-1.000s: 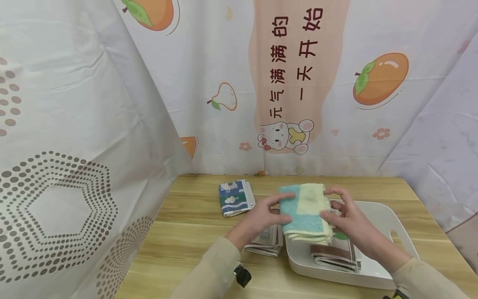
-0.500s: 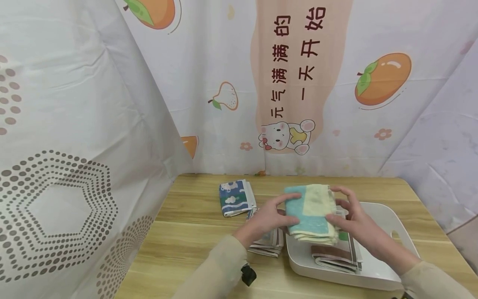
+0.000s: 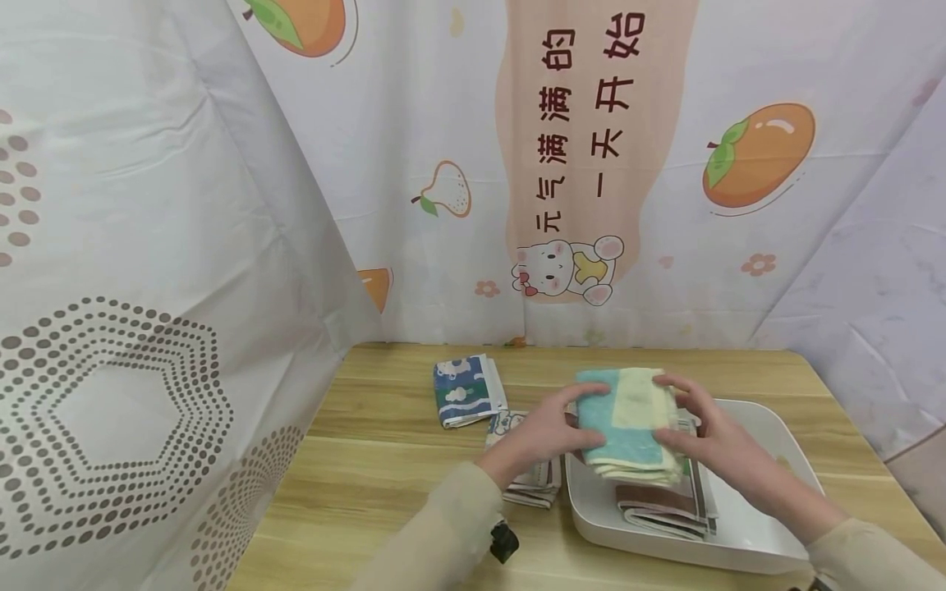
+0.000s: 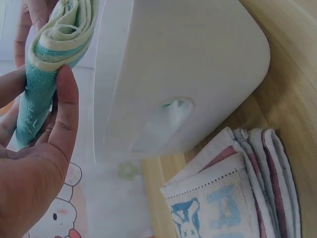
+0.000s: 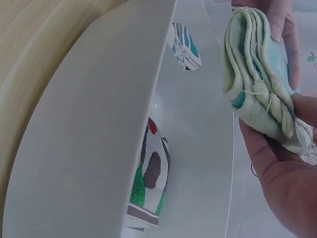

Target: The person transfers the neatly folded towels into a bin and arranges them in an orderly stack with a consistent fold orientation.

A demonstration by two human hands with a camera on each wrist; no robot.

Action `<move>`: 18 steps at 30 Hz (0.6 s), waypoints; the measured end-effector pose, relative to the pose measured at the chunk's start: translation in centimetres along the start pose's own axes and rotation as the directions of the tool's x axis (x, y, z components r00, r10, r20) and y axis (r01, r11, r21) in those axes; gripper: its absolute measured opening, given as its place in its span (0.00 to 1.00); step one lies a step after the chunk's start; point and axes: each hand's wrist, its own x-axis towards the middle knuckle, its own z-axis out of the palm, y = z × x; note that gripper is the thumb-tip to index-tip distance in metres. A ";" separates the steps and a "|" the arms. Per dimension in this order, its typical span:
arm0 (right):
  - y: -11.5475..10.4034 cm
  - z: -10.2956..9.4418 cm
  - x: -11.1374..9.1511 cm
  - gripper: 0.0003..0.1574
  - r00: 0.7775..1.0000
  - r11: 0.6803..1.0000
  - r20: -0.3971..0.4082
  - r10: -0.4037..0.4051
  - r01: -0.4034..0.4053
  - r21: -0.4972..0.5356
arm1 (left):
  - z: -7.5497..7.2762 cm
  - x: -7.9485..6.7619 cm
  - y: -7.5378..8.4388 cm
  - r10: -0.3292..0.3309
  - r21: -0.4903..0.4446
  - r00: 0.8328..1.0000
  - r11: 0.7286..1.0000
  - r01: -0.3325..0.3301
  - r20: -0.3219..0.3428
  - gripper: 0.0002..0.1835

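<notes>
A folded teal and pale yellow towel (image 3: pixel 634 423) is held up over the white bin (image 3: pixel 754 542). My left hand (image 3: pixel 550 427) grips its left edge, and my right hand (image 3: pixel 713 427) pinches the right edge between thumb and fingers. The left wrist view shows the rolled fold of the towel (image 4: pixel 59 54) above the bin's outer wall. From the right wrist, the towel's stacked layers (image 5: pixel 257 74) show beyond the bin's rim. Inside the bin lies a folded brown, white and green towel (image 3: pixel 665 509), partly covered by the held one.
Left of the bin, a folded towel with a bear print (image 4: pixel 213 198) lies on the wooden table (image 3: pixel 369 492). Farther back is a folded blue towel (image 3: pixel 466 391). A printed curtain (image 3: pixel 429 287) hangs behind the table. The bin's side has an oval handle hole (image 4: pixel 168 121).
Both hands have carried the teal and yellow towel a little to the right over the bin. More of the bear-print towel now shows beside my left hand.
</notes>
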 end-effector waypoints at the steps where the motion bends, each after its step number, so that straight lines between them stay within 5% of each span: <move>1: 0.0 -0.1 0.0 0.47 1.000 1.000 -0.002 0.009 -0.009 -0.022 | 0.1 0.1 0.0 -0.002 0.024 1.000 1.000 0.002 -0.009 0.34; 18: 1.3 -1.4 -0.2 0.54 0.988 0.990 0.068 0.139 -0.140 -0.003 | 2.7 2.1 0.2 -0.016 0.222 0.998 0.975 0.028 -0.058 0.33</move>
